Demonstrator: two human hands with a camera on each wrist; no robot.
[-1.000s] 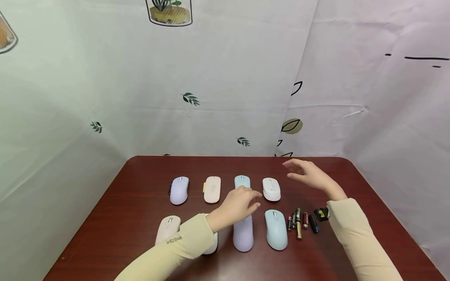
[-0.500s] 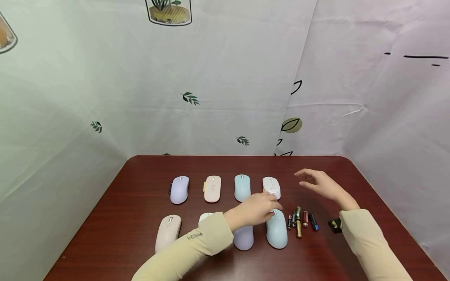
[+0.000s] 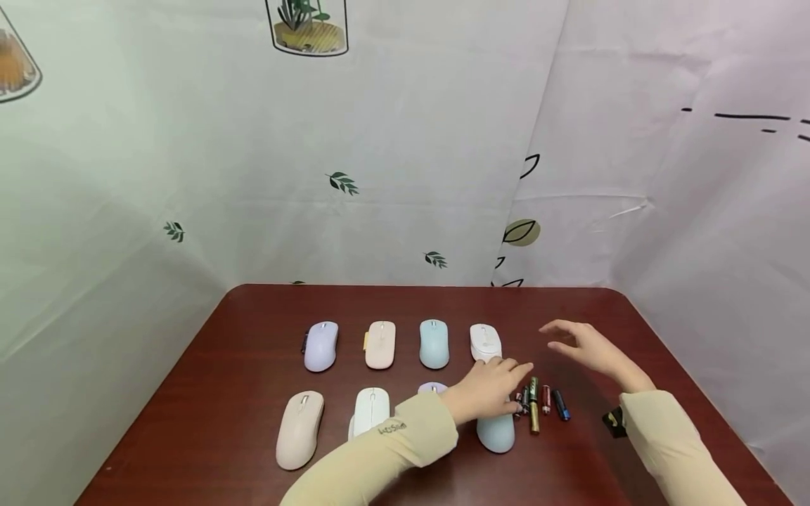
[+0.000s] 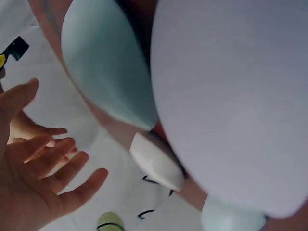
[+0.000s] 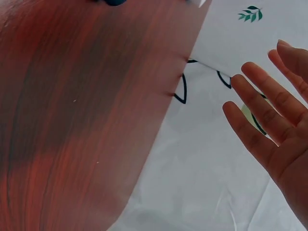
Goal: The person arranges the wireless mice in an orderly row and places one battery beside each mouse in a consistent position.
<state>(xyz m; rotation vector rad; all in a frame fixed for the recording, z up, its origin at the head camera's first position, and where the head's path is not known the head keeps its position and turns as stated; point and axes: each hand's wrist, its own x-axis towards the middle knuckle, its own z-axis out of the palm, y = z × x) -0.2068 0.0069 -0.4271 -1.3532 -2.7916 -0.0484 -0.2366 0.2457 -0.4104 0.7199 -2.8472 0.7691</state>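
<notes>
My left hand [image 3: 487, 388], fingers spread and empty, hovers over the front-row light blue mouse [image 3: 496, 433] and partly hides it. Its fingertips reach towards several small batteries [image 3: 534, 406] lying side by side. Behind it sits a white mouse [image 3: 485, 341]. Off to the right, my right hand [image 3: 588, 348] hangs above the table with loosely bent fingers, holding nothing. In the left wrist view a lilac mouse [image 4: 231, 96] looms large, and the left palm [image 4: 33, 192] faces the camera. The right wrist view has the right hand [image 5: 279, 120] with fingers extended.
Along the back row are a lilac mouse [image 3: 320, 347], a pink-beige mouse [image 3: 380, 345] and a light blue mouse [image 3: 434, 344]. In front lie a beige mouse [image 3: 300, 430] and a white mouse [image 3: 371, 410]. A small black item [image 3: 614, 422] lies by the right sleeve.
My left hand has moved rightwards, from above the front lilac mouse to above the front blue mouse. My right hand has drifted right and a little nearer, still empty.
</notes>
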